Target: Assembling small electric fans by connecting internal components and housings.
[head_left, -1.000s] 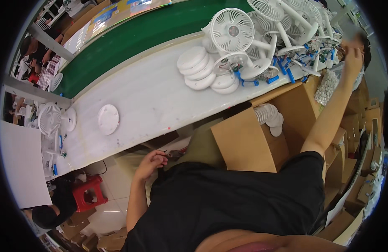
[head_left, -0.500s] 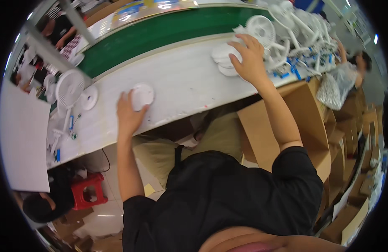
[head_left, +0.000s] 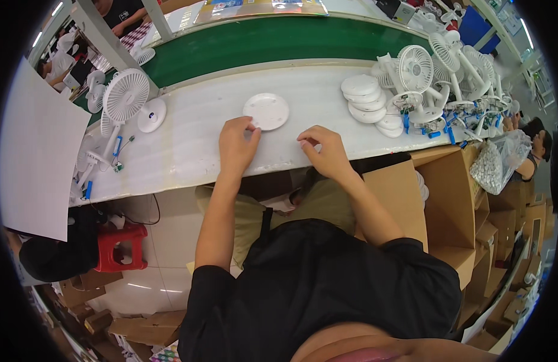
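A white round plastic disc (head_left: 267, 111), like a fan's base plate, lies on the white worktop (head_left: 200, 139) in front of me. My left hand (head_left: 238, 145) is at its near left rim, thumb and forefinger bent together on the edge. To the right of the disc, apart from it, my right hand (head_left: 326, 153) hovers near the front edge with its fingers curled in. Whatever may be between those fingertips is too small to make out. Farther right, several similar white discs (head_left: 364, 99) are piled in a leaning stack.
White desk fans with blue-and-green wired parts crowd the right end (head_left: 415, 69); another fan (head_left: 127, 95) stands left. A green belt (head_left: 261, 45) runs behind. Below the right side is an open cardboard box (head_left: 448, 199). A red stool (head_left: 123, 247) and other people are around.
My right hand has come away from the disc stack, back toward the middle. My left hand remains at the single disc. The head view has shifted, so everything sits differently in the picture.
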Tool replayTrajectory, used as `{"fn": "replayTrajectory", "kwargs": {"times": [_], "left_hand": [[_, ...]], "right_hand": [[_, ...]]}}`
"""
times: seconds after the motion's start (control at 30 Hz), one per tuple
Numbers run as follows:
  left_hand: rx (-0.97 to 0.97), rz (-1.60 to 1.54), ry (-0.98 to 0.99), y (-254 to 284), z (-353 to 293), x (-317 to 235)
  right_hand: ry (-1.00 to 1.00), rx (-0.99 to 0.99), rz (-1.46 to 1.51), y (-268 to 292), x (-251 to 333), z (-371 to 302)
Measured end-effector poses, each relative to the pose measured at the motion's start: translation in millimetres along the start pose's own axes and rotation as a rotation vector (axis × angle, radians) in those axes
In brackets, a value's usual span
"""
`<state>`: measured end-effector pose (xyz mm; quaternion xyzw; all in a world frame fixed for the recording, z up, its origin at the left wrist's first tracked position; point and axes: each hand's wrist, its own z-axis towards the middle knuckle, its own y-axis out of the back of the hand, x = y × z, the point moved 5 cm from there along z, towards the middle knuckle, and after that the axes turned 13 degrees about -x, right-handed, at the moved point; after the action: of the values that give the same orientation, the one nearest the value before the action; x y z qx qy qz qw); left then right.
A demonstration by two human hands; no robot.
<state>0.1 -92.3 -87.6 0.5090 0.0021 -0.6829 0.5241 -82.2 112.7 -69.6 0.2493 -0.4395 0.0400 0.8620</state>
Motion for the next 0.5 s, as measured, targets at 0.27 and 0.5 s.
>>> {"fn": "replayTrajectory", "kwargs": {"times": [0.27, 0.5], "left_hand": [[0.075, -0.340, 0.050, 4.4, 12.9, -20.5], [-0.178, -0.830, -0.433, 130.3, 21.3, -164.3]], "right_hand": [[-0.087, -0.215, 0.023, 37.2, -22.8, 19.9], [-0.245, -0.345, -0.035, 44.2, -81.3, 17.9]]}}
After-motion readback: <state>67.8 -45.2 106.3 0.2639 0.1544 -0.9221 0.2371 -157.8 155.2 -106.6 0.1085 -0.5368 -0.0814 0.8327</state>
